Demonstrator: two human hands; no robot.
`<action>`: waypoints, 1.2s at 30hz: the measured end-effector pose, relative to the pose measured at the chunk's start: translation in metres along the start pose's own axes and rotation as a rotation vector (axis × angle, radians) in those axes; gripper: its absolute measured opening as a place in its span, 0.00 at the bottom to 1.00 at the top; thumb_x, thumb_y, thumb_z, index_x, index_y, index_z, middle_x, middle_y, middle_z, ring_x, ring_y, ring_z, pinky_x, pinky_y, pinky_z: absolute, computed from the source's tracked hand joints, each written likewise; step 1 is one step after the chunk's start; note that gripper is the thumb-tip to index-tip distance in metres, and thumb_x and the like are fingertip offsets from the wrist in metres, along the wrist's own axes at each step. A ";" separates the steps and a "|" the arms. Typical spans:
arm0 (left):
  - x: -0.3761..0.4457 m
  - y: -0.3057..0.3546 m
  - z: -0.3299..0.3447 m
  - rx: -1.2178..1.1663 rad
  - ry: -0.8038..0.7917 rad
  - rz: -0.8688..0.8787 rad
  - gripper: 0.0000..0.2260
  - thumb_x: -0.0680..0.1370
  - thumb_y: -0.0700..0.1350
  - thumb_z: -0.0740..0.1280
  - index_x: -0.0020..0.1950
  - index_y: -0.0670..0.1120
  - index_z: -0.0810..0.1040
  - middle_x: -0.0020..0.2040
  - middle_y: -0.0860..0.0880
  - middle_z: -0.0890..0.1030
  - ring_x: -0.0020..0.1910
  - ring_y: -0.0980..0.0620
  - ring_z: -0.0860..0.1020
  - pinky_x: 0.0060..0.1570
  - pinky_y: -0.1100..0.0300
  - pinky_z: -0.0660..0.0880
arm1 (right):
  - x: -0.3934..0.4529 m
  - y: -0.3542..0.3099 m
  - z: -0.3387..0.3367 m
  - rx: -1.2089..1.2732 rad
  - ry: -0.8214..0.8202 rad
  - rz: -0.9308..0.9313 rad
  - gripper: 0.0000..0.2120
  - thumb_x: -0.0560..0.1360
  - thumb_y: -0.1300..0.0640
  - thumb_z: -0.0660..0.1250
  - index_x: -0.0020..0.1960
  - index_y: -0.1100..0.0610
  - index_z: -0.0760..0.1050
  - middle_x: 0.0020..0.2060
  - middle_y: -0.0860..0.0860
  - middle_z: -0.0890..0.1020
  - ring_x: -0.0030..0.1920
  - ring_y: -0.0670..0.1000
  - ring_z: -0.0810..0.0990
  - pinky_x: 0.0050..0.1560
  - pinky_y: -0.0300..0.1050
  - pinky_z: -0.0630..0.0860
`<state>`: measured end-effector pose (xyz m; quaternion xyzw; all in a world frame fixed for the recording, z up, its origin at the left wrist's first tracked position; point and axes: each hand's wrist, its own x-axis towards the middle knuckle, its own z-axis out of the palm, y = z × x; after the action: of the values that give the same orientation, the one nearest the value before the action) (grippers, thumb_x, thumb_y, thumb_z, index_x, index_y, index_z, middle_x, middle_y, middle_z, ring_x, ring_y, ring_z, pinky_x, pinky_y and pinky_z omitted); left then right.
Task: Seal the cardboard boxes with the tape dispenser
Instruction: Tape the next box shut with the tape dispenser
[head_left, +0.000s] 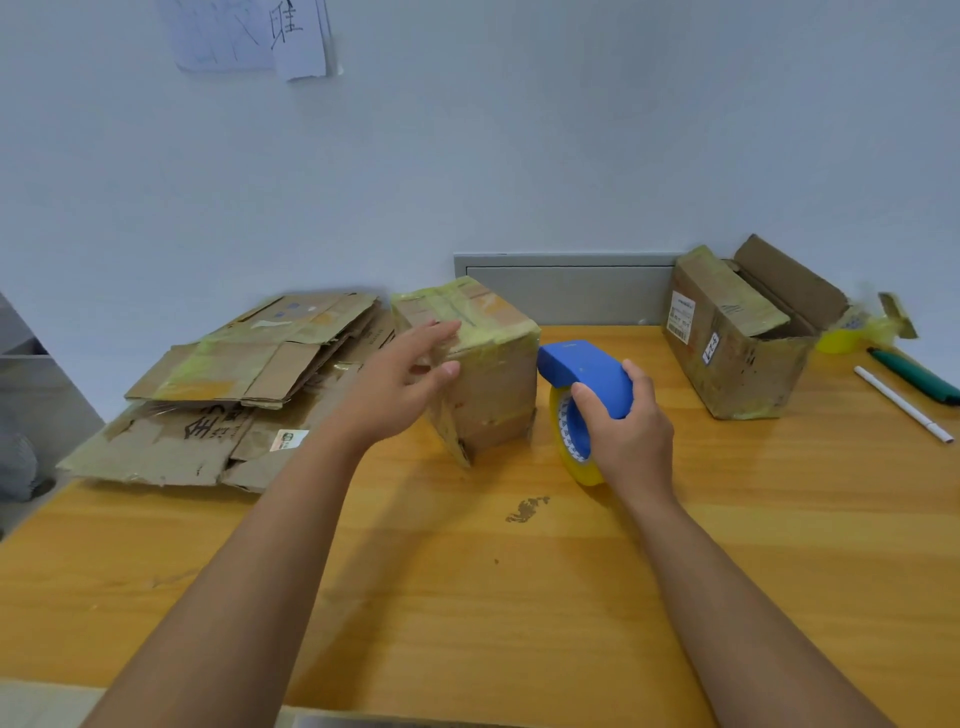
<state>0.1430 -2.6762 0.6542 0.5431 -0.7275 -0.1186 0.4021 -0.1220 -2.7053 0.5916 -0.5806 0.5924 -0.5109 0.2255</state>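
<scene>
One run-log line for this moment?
left hand: open, at taped brown cardboard box | right hand: grips blue tape dispenser beside it | flaps: closed

Packing workspace, wooden table (467, 597), flattened cardboard (223, 395), taped boxes (488, 364)

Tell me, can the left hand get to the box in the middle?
Probably yes. The left hand is open and already right at the taped box, fingers by its top edge, with nothing between them. The right hand holds the tape dispenser on the other side, out of the way.
</scene>
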 end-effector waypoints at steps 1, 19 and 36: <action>0.001 -0.001 -0.003 0.004 0.019 -0.012 0.18 0.80 0.52 0.68 0.70 0.57 0.74 0.69 0.59 0.75 0.64 0.65 0.73 0.62 0.58 0.75 | 0.001 -0.001 0.000 -0.002 -0.002 0.007 0.34 0.76 0.38 0.67 0.76 0.49 0.63 0.67 0.52 0.74 0.65 0.56 0.73 0.60 0.53 0.74; 0.008 -0.004 -0.011 -0.035 -0.036 0.031 0.15 0.78 0.47 0.70 0.59 0.65 0.77 0.63 0.68 0.76 0.70 0.66 0.68 0.71 0.53 0.66 | 0.012 -0.001 0.004 -0.043 -0.002 -0.006 0.35 0.75 0.37 0.68 0.77 0.49 0.64 0.68 0.51 0.74 0.65 0.56 0.73 0.60 0.54 0.74; -0.007 0.000 0.009 0.004 0.066 0.047 0.17 0.82 0.35 0.61 0.66 0.53 0.75 0.71 0.59 0.72 0.74 0.66 0.60 0.66 0.78 0.56 | 0.009 -0.003 0.002 -0.060 -0.023 0.000 0.35 0.75 0.37 0.67 0.77 0.49 0.63 0.66 0.52 0.74 0.64 0.57 0.73 0.59 0.55 0.76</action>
<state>0.1368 -2.6724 0.6451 0.5302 -0.7268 -0.0895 0.4274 -0.1213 -2.7135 0.5962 -0.5928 0.6049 -0.4863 0.2150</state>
